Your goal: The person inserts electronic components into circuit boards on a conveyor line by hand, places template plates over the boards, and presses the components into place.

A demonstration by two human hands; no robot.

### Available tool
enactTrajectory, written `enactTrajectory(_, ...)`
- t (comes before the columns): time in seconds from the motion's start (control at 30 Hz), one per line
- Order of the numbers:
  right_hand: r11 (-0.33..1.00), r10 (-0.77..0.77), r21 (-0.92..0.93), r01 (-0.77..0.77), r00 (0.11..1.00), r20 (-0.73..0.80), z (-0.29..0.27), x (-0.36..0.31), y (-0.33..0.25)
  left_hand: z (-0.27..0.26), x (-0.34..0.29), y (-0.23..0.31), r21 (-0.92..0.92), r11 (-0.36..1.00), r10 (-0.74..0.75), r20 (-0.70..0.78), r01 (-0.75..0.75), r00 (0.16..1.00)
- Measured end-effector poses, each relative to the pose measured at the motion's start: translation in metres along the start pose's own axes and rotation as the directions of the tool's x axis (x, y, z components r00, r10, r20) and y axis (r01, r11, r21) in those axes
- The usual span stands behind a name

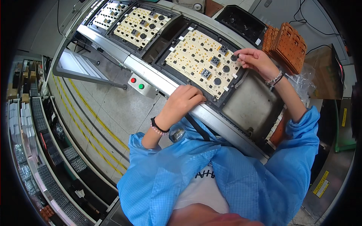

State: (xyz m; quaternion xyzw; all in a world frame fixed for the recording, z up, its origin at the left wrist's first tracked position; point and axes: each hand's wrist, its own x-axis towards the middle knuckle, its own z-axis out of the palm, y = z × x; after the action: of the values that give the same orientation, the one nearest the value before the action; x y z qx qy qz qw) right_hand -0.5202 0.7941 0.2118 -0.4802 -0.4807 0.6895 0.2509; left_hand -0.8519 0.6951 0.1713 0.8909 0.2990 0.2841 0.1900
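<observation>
Cream circuit board [203,62], judged light, stiff, fragile; best held by edges. Right hand [253,58] pinches a small black component [234,58] at three o'clock; left hand [184,100], loosely curled, holds nothing, at six.

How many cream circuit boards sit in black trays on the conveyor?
3. One circuit board lies under the right hand, nearest the left hand; a second is further up the line; a third is at the top edge, partly cut off.

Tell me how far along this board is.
Most round black parts already sit on the cream board. The right hand presses one at its right edge; the left hand rests on the rail. Empty spots cannot be judged.
</observation>
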Motion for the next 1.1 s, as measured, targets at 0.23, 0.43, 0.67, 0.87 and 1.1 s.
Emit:
enactTrajectory(0.23, 0.989, -0.083, 0.112, 0.096, 0.990, -0.115, -0.020, 0.013, 0.005, -0.007, 0.003, -0.005, 0.015, 0.997, 0.081, 0.048, -0.081, 0.996)
enactTrajectory(0.43, 0.987, -0.079, 0.131, 0.096, 0.988, -0.129, -0.012, 0.015, 0.007, -0.007, 0.012, -0.012, 0.061, 0.990, 0.123, 0.110, -0.130, 0.986)
enactTrajectory(0.67, 0.987, -0.079, 0.127, 0.098, 0.986, -0.144, -0.013, 0.015, 0.009, 0.001, 0.005, -0.024, 0.182, 0.928, 0.313, 0.091, -0.324, 0.946)
enactTrajectory(0.87, 0.990, -0.107, -0.109, 0.088, 0.976, -0.192, -0.015, 0.017, 0.010, 0.001, 0.001, -0.024, 0.194, 0.909, 0.362, 0.075, -0.369, 0.929)
enactTrajectory(1.1, 0.051, -0.585, -0.906, 0.420, 0.748, 0.314, 0.002, 0.012, 0.005, -0.005, 0.003, -0.020, 0.194, 0.915, 0.341, 0.093, -0.353, 0.935)
